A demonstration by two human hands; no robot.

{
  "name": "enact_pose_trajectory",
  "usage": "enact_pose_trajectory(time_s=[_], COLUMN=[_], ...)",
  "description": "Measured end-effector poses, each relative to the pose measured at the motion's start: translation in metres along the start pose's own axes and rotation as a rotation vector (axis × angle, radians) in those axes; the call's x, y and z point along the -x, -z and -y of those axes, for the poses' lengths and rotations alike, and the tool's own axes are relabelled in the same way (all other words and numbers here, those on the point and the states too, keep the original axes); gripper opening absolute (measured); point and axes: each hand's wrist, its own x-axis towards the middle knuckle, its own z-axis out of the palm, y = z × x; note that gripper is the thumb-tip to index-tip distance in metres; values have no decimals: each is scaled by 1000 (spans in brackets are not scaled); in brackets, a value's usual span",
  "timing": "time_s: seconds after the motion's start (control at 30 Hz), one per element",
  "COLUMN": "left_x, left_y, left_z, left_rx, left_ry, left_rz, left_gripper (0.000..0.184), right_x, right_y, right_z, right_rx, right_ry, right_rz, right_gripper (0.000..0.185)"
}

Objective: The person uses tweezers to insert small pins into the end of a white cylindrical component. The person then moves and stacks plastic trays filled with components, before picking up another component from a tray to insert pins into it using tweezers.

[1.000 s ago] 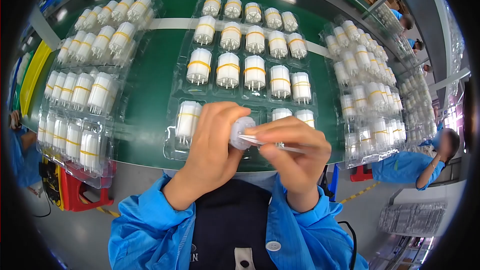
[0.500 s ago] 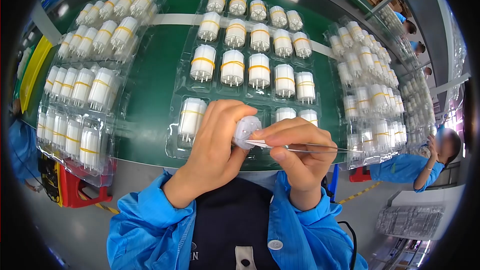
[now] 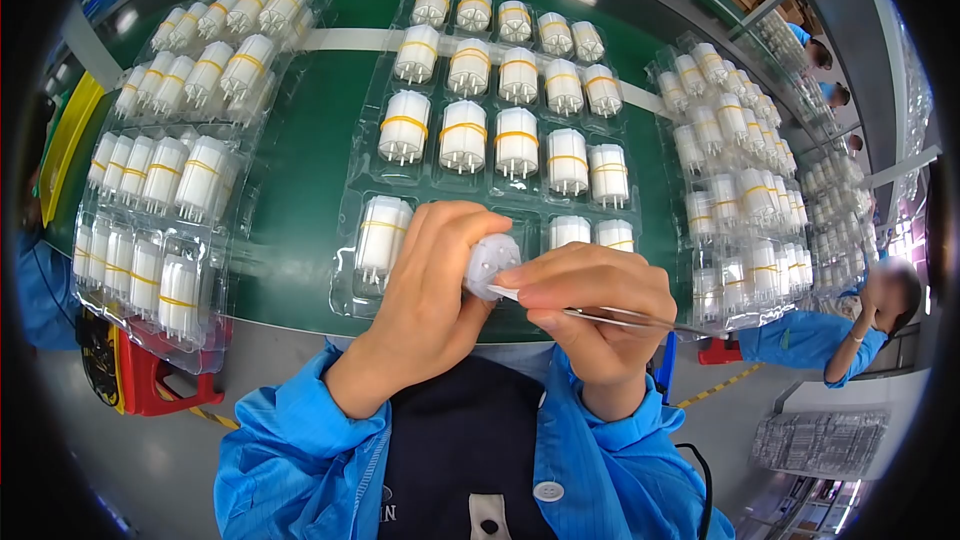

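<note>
My left hand (image 3: 428,300) is closed around a white cylindrical part (image 3: 488,262), its round end face turned up toward me. Small raised spots show on that face; the rest of the part is hidden in the palm. In my right hand (image 3: 605,315) is a pair of metal tweezers (image 3: 640,318), pinched between thumb and fingers. The pale tweezer tips touch or nearly touch the lower edge of the end face. Just beyond my hands lies a clear plastic tray (image 3: 345,265) with rows of similar white cylinders (image 3: 463,135), banded in yellow and with pins underneath.
More clear trays of white cylinders stand on the green table (image 3: 290,190), a left tray (image 3: 235,230) and a right tray (image 3: 690,285). A red stool (image 3: 165,395) is below at left. One person in a blue sleeve (image 3: 800,340) sits at right, and others are farther back.
My right hand has turned slightly and the tweezers' back end has dropped lower. Their tips have shifted a little down along the end face. My left hand stays almost still.
</note>
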Motion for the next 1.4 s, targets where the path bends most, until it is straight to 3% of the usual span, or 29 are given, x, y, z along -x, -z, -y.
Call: enact_pose_trajectory(time_s=[0.27,0.37,1.4], left_x=[0,2,0], left_y=[1,1,1], left_z=[-1,-1,1], left_rx=[-26,18,-20], left_ry=[-11,40,24], left_rz=[5,8,-3], left_gripper=[58,57,60], right_x=[-7,2,1], right_y=[2,4,-1], right_z=[12,5,9], right_rx=[171,-90,82], right_ry=[-6,-147,-135], right_rz=[128,-39,-7], right_gripper=[15,16,12])
